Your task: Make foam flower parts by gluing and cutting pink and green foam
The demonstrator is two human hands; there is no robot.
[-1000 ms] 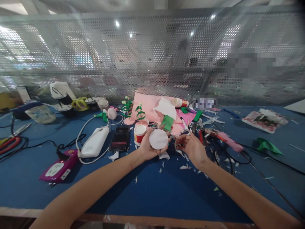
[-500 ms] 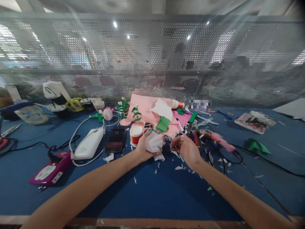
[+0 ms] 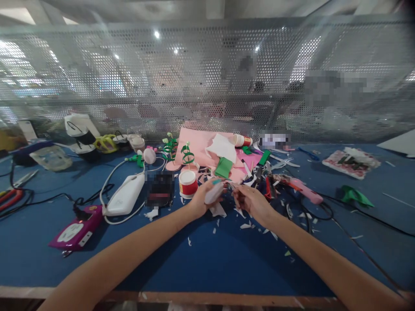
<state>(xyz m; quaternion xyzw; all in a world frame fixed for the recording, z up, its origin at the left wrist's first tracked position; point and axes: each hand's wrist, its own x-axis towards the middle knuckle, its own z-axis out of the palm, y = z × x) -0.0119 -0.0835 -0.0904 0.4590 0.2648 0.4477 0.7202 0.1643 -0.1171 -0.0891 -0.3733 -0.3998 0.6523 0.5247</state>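
Observation:
In the middle of the head view, my left hand (image 3: 202,199) is closed around a white rounded piece (image 3: 214,193), now seen nearly edge-on. Its material is hard to make out. A small teal patch shows at the fingers above it. My right hand (image 3: 254,203) is just to the right, fingers pinched together close to the left fingertips. What the pinch holds, if anything, is too small to name. Left of my left hand stands a red and white paper cup (image 3: 188,184). Behind both hands are a green paper piece (image 3: 223,167) and pink paper sheets (image 3: 191,142).
A white power bank (image 3: 126,194), a phone (image 3: 159,190) and a purple power strip (image 3: 76,229) lie left, with cables. A pink glue gun (image 3: 304,191) lies right. Green curled paper plants (image 3: 187,154) stand behind. White paper scraps (image 3: 248,226) litter the blue table (image 3: 207,263).
My left hand has turned the white piece from facing me to nearly edge-on. My right hand has come closer to it, fingers drawn together. The view has shifted slightly.

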